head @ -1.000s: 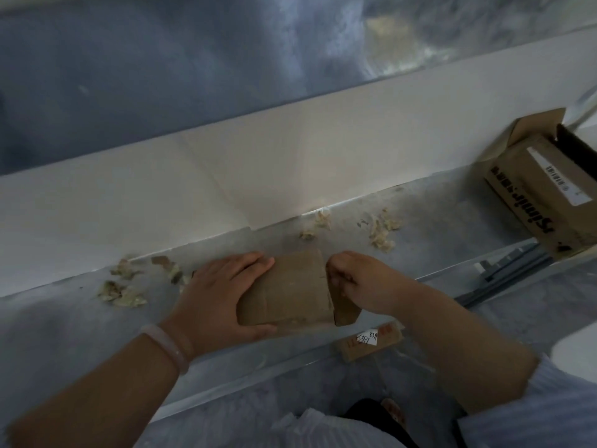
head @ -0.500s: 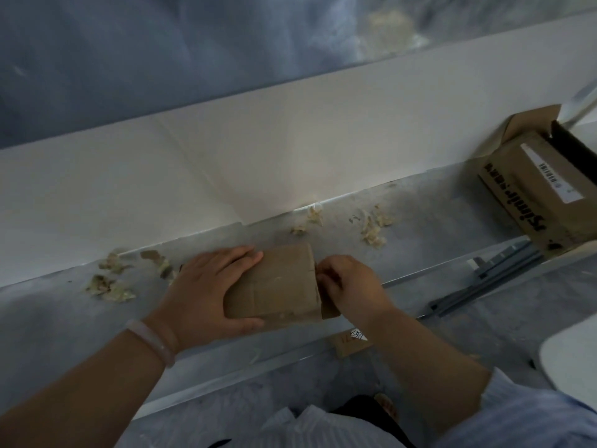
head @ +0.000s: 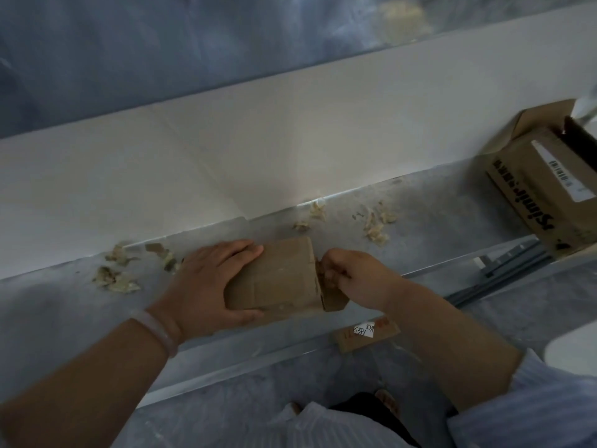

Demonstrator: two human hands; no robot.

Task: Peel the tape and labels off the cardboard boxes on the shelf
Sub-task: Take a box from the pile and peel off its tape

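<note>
A small brown cardboard box (head: 277, 279) lies on the grey shelf (head: 64, 312) near its front edge. My left hand (head: 210, 286) clamps the box's left end, fingers over the top and thumb along the front. My right hand (head: 352, 279) is curled into a pinch at the box's right end, on a scrap of tape or the end flap there; which one I cannot tell. A larger printed box (head: 549, 192) with a white barcode label (head: 562, 169) stands at the shelf's far right.
Crumpled tape scraps lie on the shelf at the left (head: 116, 276) and behind the box at the right (head: 374, 224). A white board (head: 258, 150) backs the shelf. A cardboard piece with a white tag (head: 365, 331) lies below the shelf lip. Grey rails (head: 504, 263) run right.
My right hand has stayed pinched at the box's right end, working slightly up and down there. The left hand keeps its hold. The camera view has shifted a little.
</note>
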